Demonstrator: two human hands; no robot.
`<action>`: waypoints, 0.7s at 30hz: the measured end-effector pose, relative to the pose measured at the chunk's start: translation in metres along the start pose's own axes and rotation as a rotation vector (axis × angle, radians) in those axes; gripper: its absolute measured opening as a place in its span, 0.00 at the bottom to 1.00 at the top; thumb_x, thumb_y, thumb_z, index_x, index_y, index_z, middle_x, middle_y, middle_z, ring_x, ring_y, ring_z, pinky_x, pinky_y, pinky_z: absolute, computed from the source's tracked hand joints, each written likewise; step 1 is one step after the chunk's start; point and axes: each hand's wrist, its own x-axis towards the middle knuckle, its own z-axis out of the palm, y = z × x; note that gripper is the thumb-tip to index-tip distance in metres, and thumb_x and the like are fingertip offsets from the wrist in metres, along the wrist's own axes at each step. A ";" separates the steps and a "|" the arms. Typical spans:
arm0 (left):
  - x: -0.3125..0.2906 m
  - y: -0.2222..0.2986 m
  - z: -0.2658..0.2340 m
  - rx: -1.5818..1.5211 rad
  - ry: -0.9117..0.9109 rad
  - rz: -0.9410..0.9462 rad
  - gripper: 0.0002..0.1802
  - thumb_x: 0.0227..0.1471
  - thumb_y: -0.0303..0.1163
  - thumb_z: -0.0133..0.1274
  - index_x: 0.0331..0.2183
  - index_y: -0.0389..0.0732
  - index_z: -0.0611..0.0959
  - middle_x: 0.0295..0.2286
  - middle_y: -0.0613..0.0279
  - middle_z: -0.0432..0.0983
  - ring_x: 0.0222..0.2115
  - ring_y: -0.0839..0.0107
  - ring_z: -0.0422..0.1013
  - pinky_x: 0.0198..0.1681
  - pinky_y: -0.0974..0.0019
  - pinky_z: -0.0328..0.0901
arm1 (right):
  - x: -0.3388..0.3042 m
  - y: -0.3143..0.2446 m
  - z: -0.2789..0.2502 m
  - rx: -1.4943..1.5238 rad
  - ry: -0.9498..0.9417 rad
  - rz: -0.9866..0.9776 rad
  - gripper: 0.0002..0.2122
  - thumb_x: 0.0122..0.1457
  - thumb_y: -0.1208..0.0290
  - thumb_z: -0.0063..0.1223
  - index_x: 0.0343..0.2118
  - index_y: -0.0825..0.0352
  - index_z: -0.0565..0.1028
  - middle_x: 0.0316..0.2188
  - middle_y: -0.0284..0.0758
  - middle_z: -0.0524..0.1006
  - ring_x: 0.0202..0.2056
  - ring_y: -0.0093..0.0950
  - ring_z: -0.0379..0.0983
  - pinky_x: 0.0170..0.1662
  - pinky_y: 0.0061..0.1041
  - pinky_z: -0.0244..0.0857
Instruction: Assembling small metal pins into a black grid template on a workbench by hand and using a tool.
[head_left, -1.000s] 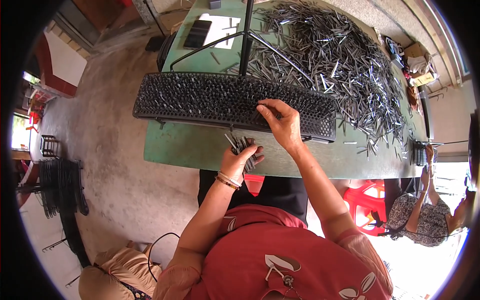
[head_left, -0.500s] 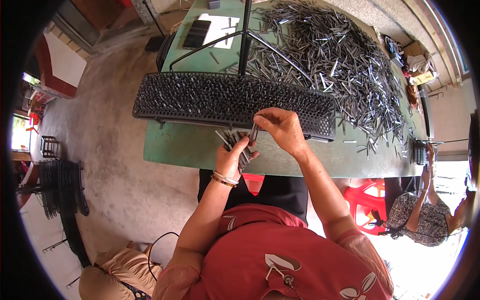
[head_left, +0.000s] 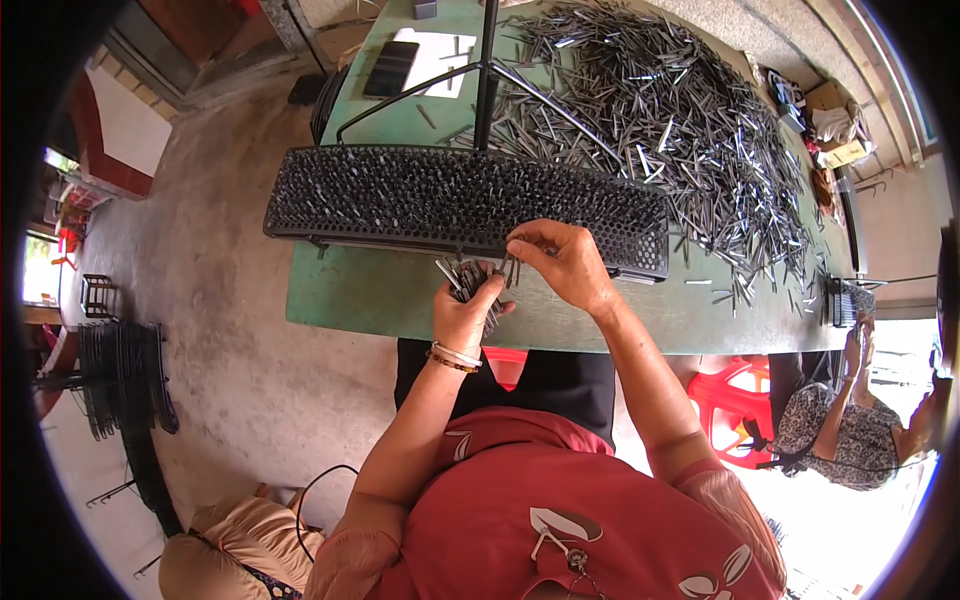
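Observation:
A bunch of thin dark metal strips (head_left: 466, 279) sits in my left hand (head_left: 464, 312), fingers wrapped round it below the near edge of a long black perforated rack (head_left: 400, 195). Close beside it, my right hand (head_left: 568, 264) pinches a thin dark strip (head_left: 512, 268) between thumb and fingertips, just at the rack's front edge. Many small upright pieces fill most of the rack's holes. Bare holes show along its front edge and at its right end. My right fingers partly cover the rack there.
Loose dark strips lie in a big heap (head_left: 690, 130) on the green table (head_left: 370, 290). A black stand (head_left: 487, 90) rises behind the rack. A phone (head_left: 392, 69) rests on white paper at the far left. At the right, a co-worker (head_left: 840, 430) sits by a red stool (head_left: 730, 410).
Both hands stay near the rack's front edge, with small finger shifts. The strip in my right fingers has turned a little. At the right, the co-worker's hands have dropped slightly.

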 end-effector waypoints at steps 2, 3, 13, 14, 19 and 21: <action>0.002 -0.001 0.001 -0.014 0.018 0.001 0.08 0.47 0.26 0.59 0.32 0.39 0.77 0.27 0.68 0.74 0.25 0.79 0.71 0.26 0.68 0.74 | 0.001 0.001 0.000 -0.006 0.043 -0.039 0.09 0.55 0.73 0.58 0.37 0.71 0.77 0.31 0.35 0.79 0.33 0.21 0.74 0.39 0.21 0.68; 0.003 -0.002 0.002 -0.028 0.037 0.002 0.08 0.47 0.26 0.60 0.32 0.40 0.77 0.27 0.68 0.74 0.26 0.78 0.72 0.25 0.68 0.74 | 0.001 0.002 0.000 -0.011 0.085 -0.078 0.08 0.55 0.74 0.57 0.37 0.71 0.77 0.30 0.35 0.79 0.33 0.21 0.74 0.38 0.21 0.68; -0.004 -0.011 -0.005 0.009 -0.068 -0.177 0.08 0.49 0.26 0.58 0.34 0.41 0.78 0.31 0.65 0.76 0.31 0.75 0.73 0.28 0.65 0.74 | 0.020 0.011 -0.001 -0.132 0.211 -0.254 0.06 0.54 0.75 0.57 0.35 0.69 0.76 0.30 0.33 0.77 0.32 0.23 0.74 0.37 0.21 0.66; -0.004 -0.011 -0.005 0.008 -0.067 -0.176 0.08 0.49 0.26 0.58 0.34 0.41 0.78 0.31 0.65 0.76 0.31 0.75 0.73 0.28 0.65 0.74 | 0.020 0.012 0.000 -0.143 0.205 -0.254 0.06 0.54 0.75 0.58 0.35 0.69 0.77 0.31 0.34 0.77 0.33 0.24 0.74 0.38 0.22 0.66; -0.002 -0.012 -0.009 0.015 -0.075 -0.182 0.08 0.48 0.25 0.58 0.34 0.41 0.77 0.30 0.66 0.76 0.31 0.75 0.74 0.29 0.63 0.74 | 0.018 0.014 -0.001 -0.275 0.189 -0.426 0.06 0.52 0.76 0.59 0.34 0.68 0.77 0.32 0.35 0.78 0.35 0.29 0.74 0.40 0.26 0.66; -0.001 -0.013 -0.008 0.013 -0.073 -0.190 0.09 0.48 0.25 0.58 0.34 0.41 0.77 0.30 0.66 0.76 0.31 0.74 0.74 0.29 0.63 0.74 | 0.017 0.015 -0.001 -0.280 0.166 -0.483 0.07 0.51 0.77 0.59 0.33 0.67 0.77 0.33 0.35 0.78 0.36 0.32 0.74 0.41 0.27 0.66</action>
